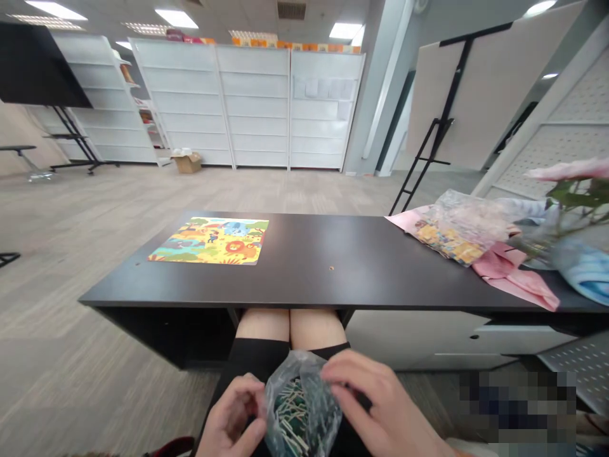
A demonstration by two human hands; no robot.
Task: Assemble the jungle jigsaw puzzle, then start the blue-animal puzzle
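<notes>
A clear plastic bag [328,406] rests over my lap with its mouth spread open. Inside it lie several thin, pale stick-like pieces [291,412] mixed with dark green; their kind I cannot make out. My left hand [235,416] pinches the bag's left rim, fingers curled. On the other side my right hand [368,397] holds the upper right rim between thumb and fingers. Both hands are below the front edge of the dark desk [304,279], close to the camera.
A colourful animal picture board [214,241] lies on the desk's left part. At the right are pink cloth [511,276], a crinkled clear plastic package [457,222] and a vase of flowers [583,260]. White drawers [413,336] stand under the desk's right side.
</notes>
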